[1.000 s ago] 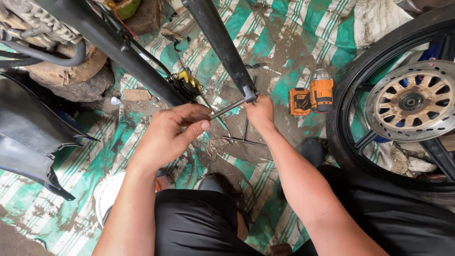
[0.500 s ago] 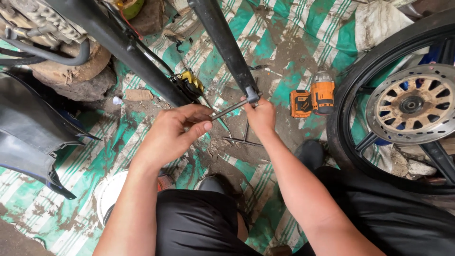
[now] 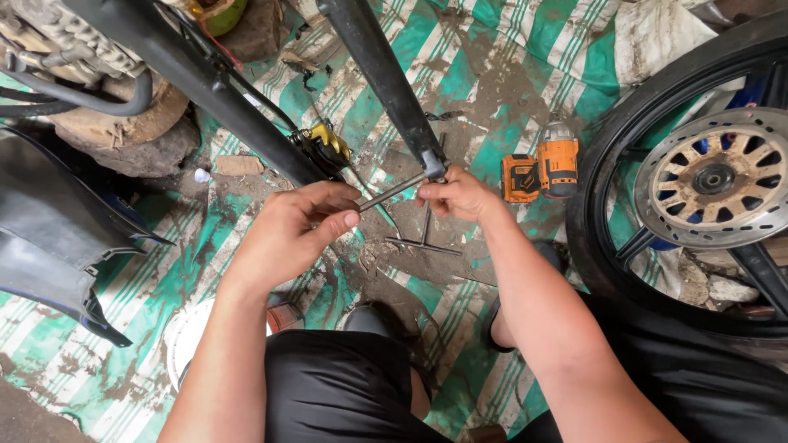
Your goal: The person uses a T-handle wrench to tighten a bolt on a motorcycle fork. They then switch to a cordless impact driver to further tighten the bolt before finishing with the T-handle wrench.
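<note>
Steel rod [image 3: 392, 191], thin, stiff, likely greasy, bridging from lower tip of black fork leg [image 3: 386, 82]; pinched by left hand [image 3: 291, 234] at near end, right hand [image 3: 460, 197] closed round fork-side end; best gripped mid-shaft.

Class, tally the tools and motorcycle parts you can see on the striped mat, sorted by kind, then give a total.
Cordless drills: 1
T-handle wrenches: 1
Metal rods held by both hands: 1
Fork tubes: 2
Wheels: 1
Total: 6
</note>
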